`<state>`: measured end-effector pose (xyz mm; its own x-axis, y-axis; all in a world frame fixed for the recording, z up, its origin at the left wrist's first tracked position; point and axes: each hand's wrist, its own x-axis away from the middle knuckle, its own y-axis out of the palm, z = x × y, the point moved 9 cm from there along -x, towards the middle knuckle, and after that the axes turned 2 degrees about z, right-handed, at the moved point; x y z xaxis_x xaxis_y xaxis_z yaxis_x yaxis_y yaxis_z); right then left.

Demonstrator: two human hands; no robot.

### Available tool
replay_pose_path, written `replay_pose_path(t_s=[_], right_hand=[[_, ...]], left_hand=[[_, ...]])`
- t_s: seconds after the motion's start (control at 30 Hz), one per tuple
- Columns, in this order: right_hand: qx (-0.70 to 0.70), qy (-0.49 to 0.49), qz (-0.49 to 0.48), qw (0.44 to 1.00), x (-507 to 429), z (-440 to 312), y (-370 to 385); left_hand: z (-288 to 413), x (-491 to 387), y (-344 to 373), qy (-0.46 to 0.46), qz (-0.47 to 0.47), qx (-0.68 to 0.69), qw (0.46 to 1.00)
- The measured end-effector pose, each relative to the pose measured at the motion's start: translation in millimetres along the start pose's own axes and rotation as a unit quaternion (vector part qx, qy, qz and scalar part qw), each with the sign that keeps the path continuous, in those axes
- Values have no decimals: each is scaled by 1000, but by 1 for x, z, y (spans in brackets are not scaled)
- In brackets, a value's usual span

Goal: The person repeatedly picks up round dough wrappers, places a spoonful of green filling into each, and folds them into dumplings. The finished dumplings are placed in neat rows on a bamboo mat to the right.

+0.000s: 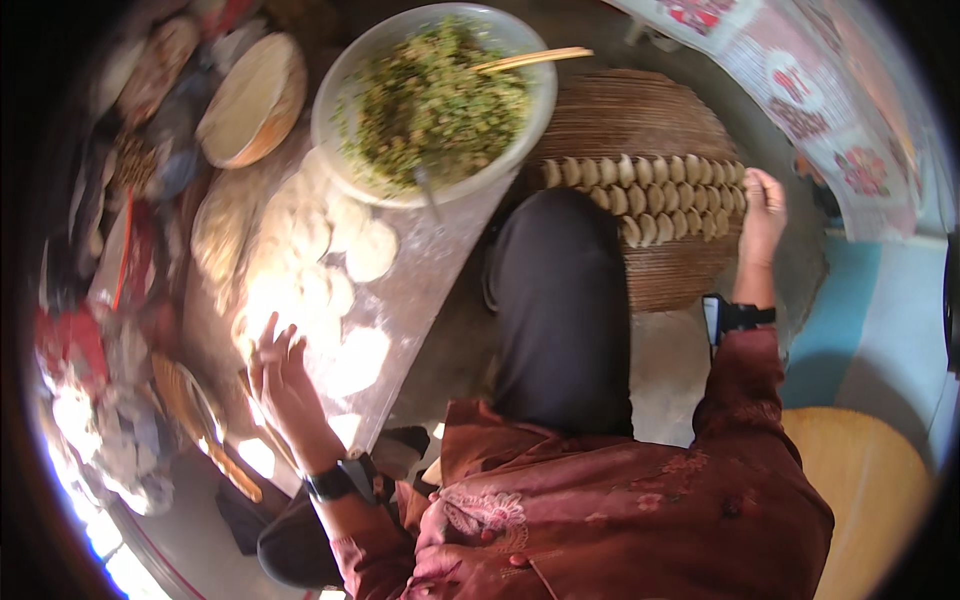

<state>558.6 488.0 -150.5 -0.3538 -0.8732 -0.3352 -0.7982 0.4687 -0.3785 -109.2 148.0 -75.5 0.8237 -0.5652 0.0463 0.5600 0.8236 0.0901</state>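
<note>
My right hand [765, 206] is at the right end of the dumpling rows, its fingertips pinched on a dumpling [750, 180] that they partly hide. Several folded dumplings [664, 196] lie in three rows on a round mat of brown stalks [660, 112]. My left hand [285, 375] hovers at the near side of a floured board [420, 277], fingers apart and nothing in them. Just beyond it, round dough wrappers [371, 251] overlap in a pile, partly washed out by sunlight. A large bowl [326, 112] holds chopped green filling [442, 105], with chopsticks [532, 58] resting in it.
A shallow floured bowl [247, 112] sits at the far left. Dough under clear plastic [221, 232] lies beside the wrappers. A long-handled wooden utensil [206, 431] is at the board's near left. My knee [562, 300] rises between board and mat. Printed cloth [810, 97] hangs at right.
</note>
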Motion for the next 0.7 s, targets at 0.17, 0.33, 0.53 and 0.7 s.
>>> replay_pose_path(t_s=[0.17,0.33,0.53,0.7], right_hand=[[-169,-150,-146,963,48,-228,69],[-173,-338,-418,826,173,-383,156],[-121,-355,-577,726,302,-382,294],[16,-364,-555,748,360,-315,389]], left_hand=[[7,-16,14,-16,-72,92,993],[-38,-7,-10,-72,5,92,993],[-102,12,-16,-195,25,133,971],[-106,16,-14,-219,17,163,962]])
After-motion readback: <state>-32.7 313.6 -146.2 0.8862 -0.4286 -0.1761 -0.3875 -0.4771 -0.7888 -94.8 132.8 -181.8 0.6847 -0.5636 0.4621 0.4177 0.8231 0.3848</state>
